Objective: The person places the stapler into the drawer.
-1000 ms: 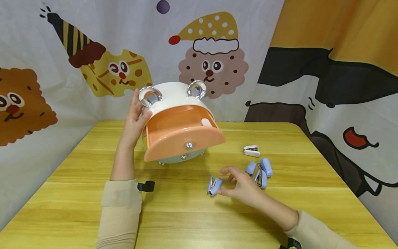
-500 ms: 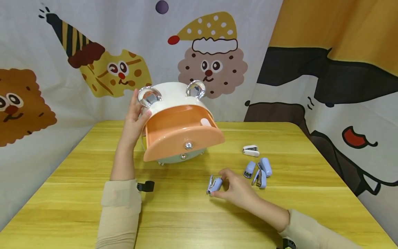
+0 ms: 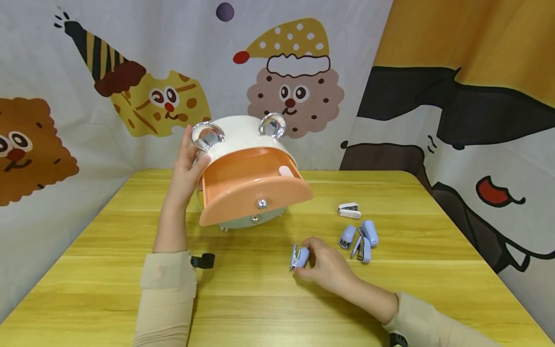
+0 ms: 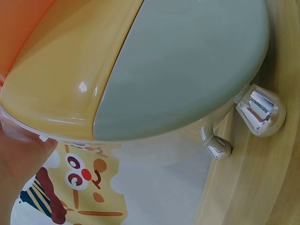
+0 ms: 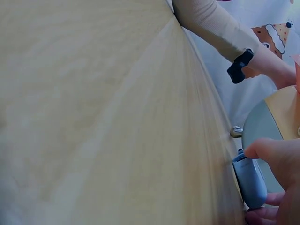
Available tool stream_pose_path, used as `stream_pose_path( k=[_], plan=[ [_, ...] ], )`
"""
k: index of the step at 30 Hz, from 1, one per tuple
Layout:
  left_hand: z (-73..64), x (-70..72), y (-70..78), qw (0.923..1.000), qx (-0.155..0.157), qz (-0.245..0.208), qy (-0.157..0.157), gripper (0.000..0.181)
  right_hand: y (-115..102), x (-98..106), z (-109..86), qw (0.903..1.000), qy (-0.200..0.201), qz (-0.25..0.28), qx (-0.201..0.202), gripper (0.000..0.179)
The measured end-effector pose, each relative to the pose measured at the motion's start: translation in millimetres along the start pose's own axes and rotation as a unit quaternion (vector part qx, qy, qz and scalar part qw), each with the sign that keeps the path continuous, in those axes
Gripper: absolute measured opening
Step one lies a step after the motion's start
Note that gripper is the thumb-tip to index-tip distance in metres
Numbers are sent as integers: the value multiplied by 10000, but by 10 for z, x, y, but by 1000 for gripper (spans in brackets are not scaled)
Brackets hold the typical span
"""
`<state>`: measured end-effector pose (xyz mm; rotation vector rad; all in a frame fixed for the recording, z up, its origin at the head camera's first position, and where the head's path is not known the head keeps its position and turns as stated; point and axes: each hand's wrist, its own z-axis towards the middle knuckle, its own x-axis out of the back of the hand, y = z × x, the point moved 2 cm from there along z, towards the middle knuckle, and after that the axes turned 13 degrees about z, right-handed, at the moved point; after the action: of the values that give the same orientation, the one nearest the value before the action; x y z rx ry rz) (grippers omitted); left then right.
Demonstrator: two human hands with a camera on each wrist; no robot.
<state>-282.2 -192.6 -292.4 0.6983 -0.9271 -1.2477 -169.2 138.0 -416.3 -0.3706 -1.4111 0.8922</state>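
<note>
A rounded drawer box with a white top, silver ear-like rings and silver feet stands on the table. Its orange drawer is pulled out at the front. My left hand grips the box's left side, thumb near the front edge. Below the orange drawer, a yellow drawer and a green drawer are pushed in. In front of the box, my right hand pinches a small blue stapler between thumb and fingers. In the right wrist view, the thumb meets one end of this stapler.
Right of my right hand lie several more mini staplers: a blue stapler on its own, a blue stapler against another blue stapler, and a white stapler behind them. A printed curtain hangs behind the wooden table.
My right hand has shifted left, and its thumb and fingers have closed round the blue stapler. The left hand and the drawer box have stayed in place.
</note>
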Motion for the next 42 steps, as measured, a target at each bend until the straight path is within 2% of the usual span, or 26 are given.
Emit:
stream_pose_path(
  k=[4, 11, 18, 30, 42],
  plan=[
    [-2, -3, 3, 10000, -10, -10, -4, 77, 19, 4, -8, 10000, 57, 13, -24, 66],
    [-7, -5, 6, 10000, 8, -40, -9, 78, 30, 43, -28, 9991, 126, 404, 51, 65],
    [-5, -1, 5, 10000, -23, -79, -18, 77, -34, 141, -42, 9967, 176, 690, 395, 60],
    [-8, -4, 4, 9999, -30, -128, -38, 77, -144, 332, -52, 9891, 460, 823, 1128, 58],
    [-8, -2, -1, 9999, -67, -89, -19, 76, -314, 544, -52, 9828, 638, 973, 1436, 54]
  ],
)
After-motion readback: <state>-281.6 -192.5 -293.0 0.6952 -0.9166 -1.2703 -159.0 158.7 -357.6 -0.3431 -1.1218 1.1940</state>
